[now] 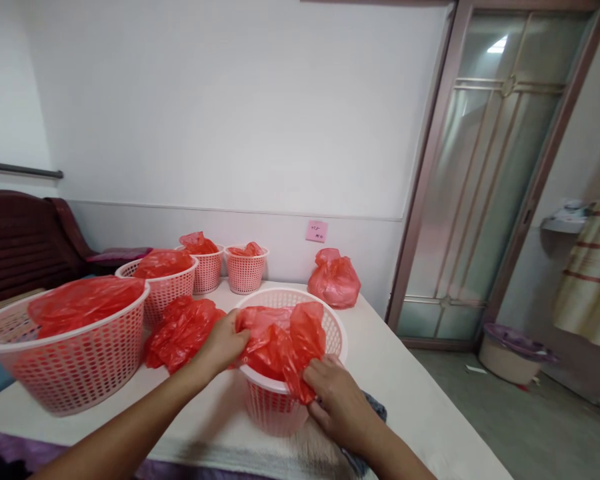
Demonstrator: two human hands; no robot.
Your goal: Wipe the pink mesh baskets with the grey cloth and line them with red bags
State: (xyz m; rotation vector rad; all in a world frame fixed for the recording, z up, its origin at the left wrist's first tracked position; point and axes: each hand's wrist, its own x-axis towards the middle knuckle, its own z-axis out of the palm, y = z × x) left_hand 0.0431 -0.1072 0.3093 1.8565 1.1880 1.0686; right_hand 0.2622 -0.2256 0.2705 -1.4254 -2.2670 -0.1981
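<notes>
A red plastic bag lies bunched in the mouth of a pink perforated basket in front of me. My left hand pinches the bag's left edge near the rim. On the right, my right hand grips a twisted part of the same bag, at the basket's near right side. A crumpled heap of red plastic bags rests on the table just left of my left hand. What lies under the bag inside the basket is hidden.
Several more pink baskets with red bags stand left and behind, the largest basket nearest. A full red bag sits by the wall on the white table. Dark cloth lies under my right wrist. Beyond the table's right edge stands a bin.
</notes>
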